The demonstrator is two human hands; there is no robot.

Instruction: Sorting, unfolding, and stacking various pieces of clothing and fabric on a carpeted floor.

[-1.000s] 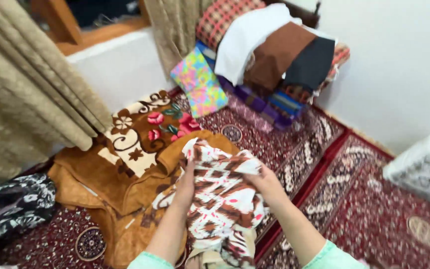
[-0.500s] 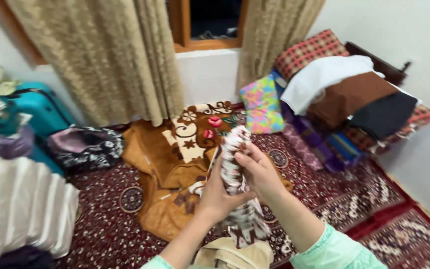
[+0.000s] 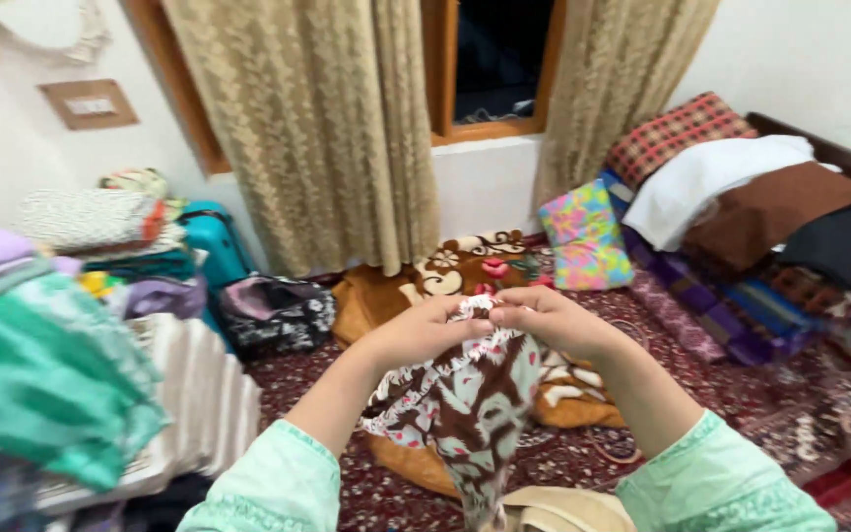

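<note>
Patterned cloth hanging, top edge pinched by left hand, right hand.

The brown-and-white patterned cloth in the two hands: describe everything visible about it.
The brown-and-white patterned cloth is a thin, soft-looking printed fabric with brown blotches, small red marks and pale teal areas on white. It is gathered and crumpled at the top, where the left hand and the right hand pinch its upper edge close together. From there it hangs in folds, narrowing toward the bottom of the head view, held up in front of the orange-brown floral blanket on the floor.
</note>
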